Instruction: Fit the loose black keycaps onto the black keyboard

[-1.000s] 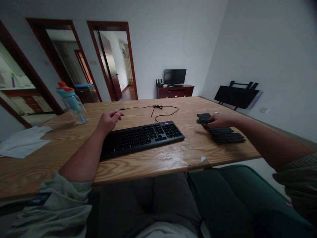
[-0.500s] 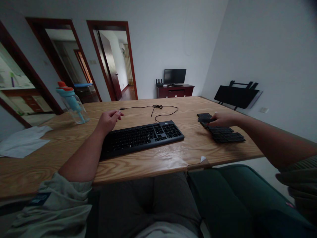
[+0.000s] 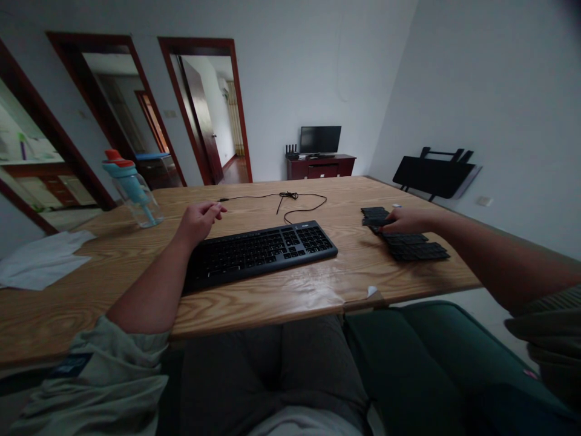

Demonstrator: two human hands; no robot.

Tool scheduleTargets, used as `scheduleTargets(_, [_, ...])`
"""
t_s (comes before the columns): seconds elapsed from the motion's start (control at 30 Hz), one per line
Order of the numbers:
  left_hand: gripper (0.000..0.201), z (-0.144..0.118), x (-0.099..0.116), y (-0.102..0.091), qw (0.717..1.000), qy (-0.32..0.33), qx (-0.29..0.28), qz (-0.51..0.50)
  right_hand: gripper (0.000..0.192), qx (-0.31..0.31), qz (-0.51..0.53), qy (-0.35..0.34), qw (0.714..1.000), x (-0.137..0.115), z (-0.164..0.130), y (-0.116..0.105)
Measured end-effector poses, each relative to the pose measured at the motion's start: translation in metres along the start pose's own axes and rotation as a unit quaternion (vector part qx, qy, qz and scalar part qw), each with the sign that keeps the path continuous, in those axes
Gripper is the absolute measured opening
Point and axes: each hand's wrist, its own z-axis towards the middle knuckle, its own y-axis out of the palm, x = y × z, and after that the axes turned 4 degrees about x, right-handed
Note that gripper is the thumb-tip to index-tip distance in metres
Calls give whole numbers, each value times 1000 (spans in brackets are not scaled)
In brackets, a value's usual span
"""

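Observation:
My right hand (image 3: 405, 220) is over a spread of thin, dark, overlapping flat pieces (image 3: 408, 247) on the right of the table. Its fingers are closed on one dark flat piece (image 3: 372, 222) at the left side of that spread. What these pieces are I cannot make out. My left hand (image 3: 200, 223) rests by the far left corner of a black keyboard (image 3: 263, 249), fingers curled in and nothing visible in them. Just beyond its fingertips lies the plug (image 3: 223, 200) of the keyboard's black cable (image 3: 313, 195), which is loosely bundled behind the keyboard.
A clear bottle with a blue and red lid (image 3: 136, 191) stands at the far left of the wooden table (image 3: 299, 290). White paper sheets (image 3: 40, 260) lie at the left. A small white item (image 3: 396, 206) shows behind my right hand. A green seat (image 3: 422, 351) is below the table edge.
My right hand has come down slightly with the dark flat piece, and a small white item now shows behind it. My left hand and the keyboard have stayed put.

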Motion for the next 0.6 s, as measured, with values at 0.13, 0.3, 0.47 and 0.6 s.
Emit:
scheduleTargets(0.13, [40,0,1,0,1000,2,1,-4,38,-1,-21,-2,1000,-5,-3,-2])
scheduleTargets(0.3, [39,0,2,0,1000,5,3,-3,38,-8,-17,-14,1000,-11,-9,-5])
scheduleTargets(0.47, [41,-1,3,0,1000,-2,2,3,33,1,13,-4,1000,-12,-9,-2])
scheduleTargets(0.6, [40,-1,5,0,1000,-2,3,-3,34,-2,4,-9,1000,-8,-6,-4])
